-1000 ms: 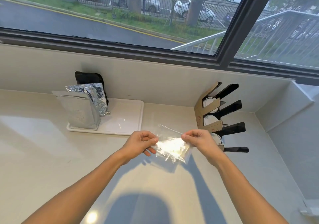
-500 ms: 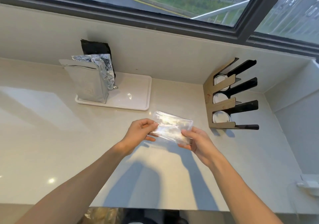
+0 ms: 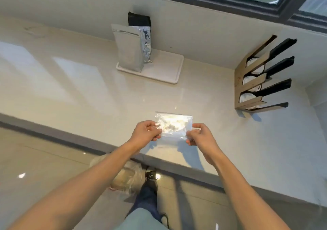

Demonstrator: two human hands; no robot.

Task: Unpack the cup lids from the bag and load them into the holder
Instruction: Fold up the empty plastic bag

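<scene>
Our fingers are pinched together on the two side edges of a small clear plastic bag [image 3: 173, 125]: the left hand [image 3: 145, 132] grips its left edge between thumb and fingertips, and the right hand [image 3: 200, 135] grips its right edge the same way. We hold the bag stretched flat between the hands, above the near part of the pale counter [image 3: 79, 88]. Glare washes over the plastic, so we cannot make out what is inside it.

At the far right of the counter, by the wall, stands the holder [image 3: 254, 86], a brown cardboard rack with black slanted dividers forming stacked slots. We see white round lids [image 3: 247, 79] sitting in the slots, one partly showing in each of the upper three and a sliver in the lowest.

Further back, a white tray [image 3: 169, 70] lies flat on the counter. On its left end a silver foil pouch [image 3: 128, 49] stands upright, with a crumpled foil pouch just beside it and a black pouch [image 3: 139, 20] behind; their contents are hidden.

Below the counter edge, on the floor, lies a crumpled clear plastic sack [image 3: 127, 176].
</scene>
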